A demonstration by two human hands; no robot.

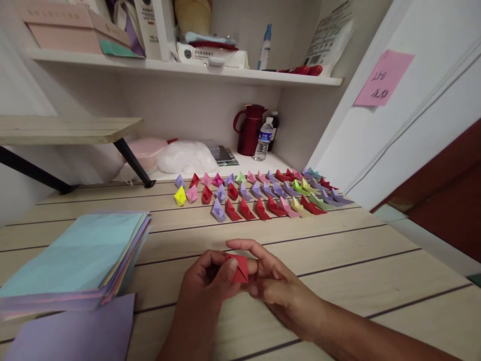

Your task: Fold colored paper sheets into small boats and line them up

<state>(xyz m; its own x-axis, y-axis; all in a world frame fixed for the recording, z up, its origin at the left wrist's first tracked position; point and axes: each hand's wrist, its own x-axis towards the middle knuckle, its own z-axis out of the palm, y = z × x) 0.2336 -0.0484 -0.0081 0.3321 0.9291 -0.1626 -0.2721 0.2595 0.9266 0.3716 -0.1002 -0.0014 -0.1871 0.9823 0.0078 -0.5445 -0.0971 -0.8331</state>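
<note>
A small piece of red folded paper (241,271), squarish with a diagonal crease, is held above the table between my two hands. My left hand (208,281) pinches its left side, with the thumb lying across the front. At the paper's right edge, my right hand (281,286) grips with its lower fingers, while the index finger stretches out above the paper. Fingers cover part of the paper's back and lower edge. Beyond the hands stand rows of folded paper boats (247,209) in red, purple, pink, yellow and green.
At the left lies a stack of coloured paper sheets (75,255), with a purple sheet (75,333) in front. Behind the boats are a plastic bag (186,156), a water bottle (264,140) and a dark red jug (250,130). A small raised shelf (71,129) stands at the left.
</note>
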